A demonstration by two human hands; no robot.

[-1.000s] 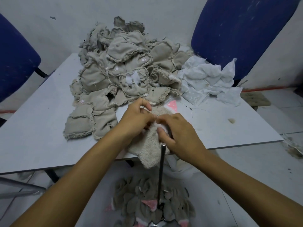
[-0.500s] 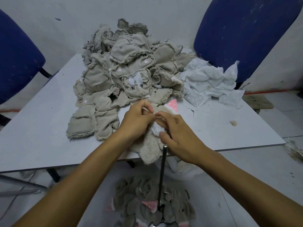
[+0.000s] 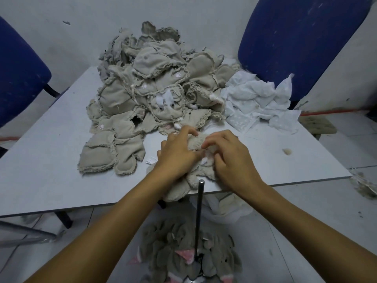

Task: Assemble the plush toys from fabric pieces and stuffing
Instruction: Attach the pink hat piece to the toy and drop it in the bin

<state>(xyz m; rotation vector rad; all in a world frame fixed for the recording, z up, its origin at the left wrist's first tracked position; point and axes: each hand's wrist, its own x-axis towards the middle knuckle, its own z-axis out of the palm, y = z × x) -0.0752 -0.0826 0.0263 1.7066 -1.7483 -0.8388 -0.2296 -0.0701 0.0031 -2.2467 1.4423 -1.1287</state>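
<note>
- Head view: a fuzzy beige plush piece [image 3: 194, 176] lies at the near edge of the grey desk [image 3: 51, 180], its lower end drooping over that edge.
- The left hand [image 3: 176, 155] grips the piece from its left side, fingers [image 3: 187, 130] curled over the top.
- The right hand [image 3: 232, 160] pinches the same piece from the right, fingertips bent down into the fabric beside a bit of white stuffing [image 3: 204, 160].
- Behind the hands sits a large heap of beige fabric pieces [image 3: 146, 94], touching a crumpled white cloth pile [image 3: 257, 101] on its right.
- A thin metal rod [image 3: 199, 217] stands upright just in front of the desk edge, rising out of a pile of grey plush pieces [image 3: 183, 256] on the floor.
- Blue chairs [image 3: 295, 37] stand behind the desk on either side.
</note>
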